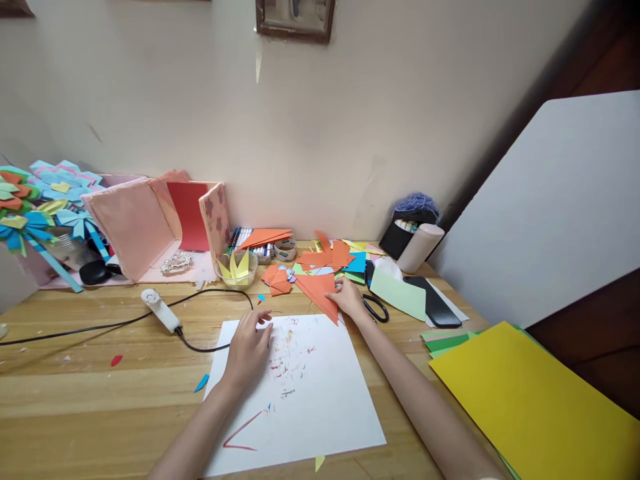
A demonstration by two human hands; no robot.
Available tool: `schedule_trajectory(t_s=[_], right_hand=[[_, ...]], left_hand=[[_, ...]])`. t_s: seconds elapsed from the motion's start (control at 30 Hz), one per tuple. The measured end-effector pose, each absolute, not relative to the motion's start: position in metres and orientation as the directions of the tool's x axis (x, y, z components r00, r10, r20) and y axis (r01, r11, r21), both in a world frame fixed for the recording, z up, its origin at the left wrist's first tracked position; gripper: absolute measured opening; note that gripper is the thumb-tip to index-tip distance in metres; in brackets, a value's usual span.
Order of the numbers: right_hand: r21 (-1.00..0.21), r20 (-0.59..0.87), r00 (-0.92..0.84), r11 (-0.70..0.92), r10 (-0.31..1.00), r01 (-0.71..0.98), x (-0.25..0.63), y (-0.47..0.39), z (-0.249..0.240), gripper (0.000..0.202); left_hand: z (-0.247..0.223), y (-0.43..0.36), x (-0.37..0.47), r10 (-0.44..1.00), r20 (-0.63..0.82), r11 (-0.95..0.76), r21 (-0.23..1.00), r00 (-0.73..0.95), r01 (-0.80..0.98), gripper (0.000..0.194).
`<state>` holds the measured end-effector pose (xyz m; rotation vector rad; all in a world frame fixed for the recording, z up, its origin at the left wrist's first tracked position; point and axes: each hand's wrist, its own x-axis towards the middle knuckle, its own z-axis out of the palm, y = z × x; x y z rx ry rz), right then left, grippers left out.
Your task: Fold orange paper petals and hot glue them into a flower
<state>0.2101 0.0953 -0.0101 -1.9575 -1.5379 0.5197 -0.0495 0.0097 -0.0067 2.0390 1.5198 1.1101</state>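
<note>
The thumb and fingers of the right hand (346, 299), centre of the frame, pinched the right edge of an orange triangle (319, 291), whose lower tip reached the top edge of the white sheet (325, 413). An edge grip probably spared the folds and left the face uncreased. The left hand (249, 348) held nothing; its fingers were loosely curled, the thumb a little apart, over the left part of the sheet, perhaps to keep it flat. Coloured smears on that sheet suggested it lay there to shield the table (100, 427).

Just beyond the triangle, orange scraps (340, 253) and blue paper (357, 263) crowded the space, and an orange folded piece (277, 280) lay to its left. Black scissors handles (376, 309) sat just right of the right hand, where a sideways sweep could knock them; pale green paper (400, 297) and a phone (441, 307) lay farther right. Near the left hand looped a black cord (205, 292) from a white device (157, 308), a likely snag. A bowl (253, 272) stood above it, a pink box (127, 227) at upper left, yellow card (540, 400) at lower right.
</note>
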Motion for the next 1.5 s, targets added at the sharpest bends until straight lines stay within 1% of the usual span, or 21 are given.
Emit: schedule_trajectory(t_s=[0.1, 0.23, 0.33, 0.4, 0.47, 0.53, 0.57, 0.67, 0.73, 0.8, 0.9, 0.97, 1.07, 1.13, 1.17, 1.23, 1.27, 1.33, 1.37, 1.43, 1.5], right_hand=[[-0.656, 0.13, 0.266, -0.118, 0.955, 0.746, 0.217, 0.091, -0.003, 0.013], [-0.644, 0.203, 0.273, -0.082, 0.94, 0.76, 0.23, 0.086, 0.012, 0.02], [-0.688, 0.282, 0.264, 0.003, 0.923, 0.725, 0.231, 0.08, 0.025, 0.024], [-0.75, 0.309, 0.198, 0.11, 0.93, 0.653, 0.222, 0.071, 0.032, 0.026], [-0.792, 0.321, 0.126, 0.193, 0.939, 0.58, 0.207, 0.057, 0.036, 0.028], [-0.809, 0.3, 0.059, 0.221, 0.952, 0.545, 0.189, 0.04, 0.036, 0.03], [-0.811, 0.289, 0.026, 0.23, 0.957, 0.538, 0.18, 0.031, 0.035, 0.032], [-0.83, 0.262, -0.133, 0.294, 0.956, 0.475, 0.157, 0.006, 0.025, 0.033], [-0.859, 0.22, -0.222, 0.297, 0.95, 0.417, 0.15, -0.005, 0.017, 0.03], [-0.898, 0.184, -0.25, 0.266, 0.951, 0.351, 0.149, -0.009, 0.009, 0.03], [-0.962, 0.114, -0.205, 0.16, 0.972, 0.222, 0.155, -0.005, -0.002, 0.03], [-0.986, 0.061, -0.162, 0.085, 0.985, 0.146, 0.16, 0.001, -0.01, 0.03], [-0.998, -0.017, -0.135, -0.008, 0.991, 0.069, 0.164, 0.007, -0.02, 0.038], [-0.998, -0.043, -0.121, -0.037, 0.992, 0.05, 0.165, 0.007, -0.024, 0.047], [-0.998, -0.041, -0.107, -0.034, 0.993, 0.058, 0.165, 0.006, -0.025, 0.051], [-0.994, -0.023, -0.087, -0.013, 0.996, 0.109, 0.166, 0.004, -0.025, 0.054], [-0.989, -0.012, -0.092, 0.001, 0.996, 0.146, 0.166, 0.004, -0.025, 0.05], [-0.975, 0.011, -0.116, 0.037, 0.993, 0.221, 0.166, 0.004, -0.024, 0.035], [-0.965, 0.019, -0.128, 0.052, 0.992, 0.256, 0.166, 0.005, -0.024, 0.027], [-0.95, 0.025, -0.133, 0.065, 0.991, 0.305, 0.167, 0.007, -0.023, 0.023], [-0.943, 0.006, -0.123, 0.047, 0.992, 0.33, 0.169, 0.007, -0.023, 0.028]], left_hand=[[-0.007, 0.01, -0.049, 0.924, 0.366, -0.348, 0.689, 0.109, 0.635, 0.022], [-0.007, 0.007, -0.048, 0.936, 0.336, -0.331, 0.731, 0.108, 0.596, 0.022], [-0.006, 0.006, -0.046, 0.961, 0.268, -0.265, 0.828, 0.067, 0.494, 0.025], [-0.006, 0.006, -0.045, 0.988, 0.153, -0.157, 0.928, 0.038, 0.339, 0.031], [-0.005, 0.006, -0.041, 0.996, -0.026, 0.02, 0.997, 0.08, 0.075, 0.042], [-0.001, 0.005, -0.037, 0.962, -0.171, 0.215, 0.955, 0.213, -0.205, 0.051], [0.001, 0.003, -0.035, 0.938, -0.199, 0.285, 0.909, 0.284, -0.304, 0.053], [0.009, -0.002, -0.031, 0.91, -0.19, 0.344, 0.843, 0.369, -0.414, 0.045], [0.012, -0.005, -0.032, 0.92, -0.189, 0.325, 0.858, 0.344, -0.397, 0.038], [0.012, -0.007, -0.034, 0.927, -0.207, 0.314, 0.884, 0.311, -0.345, 0.037], [0.008, -0.006, -0.038, 0.914, -0.232, 0.328, 0.905, 0.333, -0.27, 0.04], [0.001, -0.004, -0.039, 0.929, -0.208, 0.277, 0.939, 0.306, -0.202, 0.041], [-0.01, -0.002, -0.037, 0.994, -0.053, 0.048, 0.998, 0.092, 0.049, 0.046], [-0.012, -0.003, -0.035, 0.991, 0.128, -0.114, 0.95, -0.027, 0.29, 0.065], [-0.011, -0.005, -0.035, 0.976, 0.214, -0.183, 0.899, -0.035, 0.399, 0.075], [-0.004, -0.009, -0.036, 0.946, 0.311, -0.307, 0.781, 0.087, 0.544, 0.086], [0.001, -0.012, -0.037, 0.929, 0.3, -0.37, 0.743, 0.218, 0.557, 0.086], [0.009, -0.016, -0.041, 0.83, 0.114, -0.434, 0.746, 0.546, 0.505, 0.084], [0.011, -0.018, -0.043, 0.773, 0.026, -0.426, 0.761, 0.634, 0.489, 0.089], [0.012, -0.02, -0.046, 0.735, -0.063, -0.378, 0.789, 0.675, 0.484, 0.09], [0.011, -0.019, -0.047, 0.76, -0.064, -0.32, 0.829, 0.647, 0.458, 0.073]])
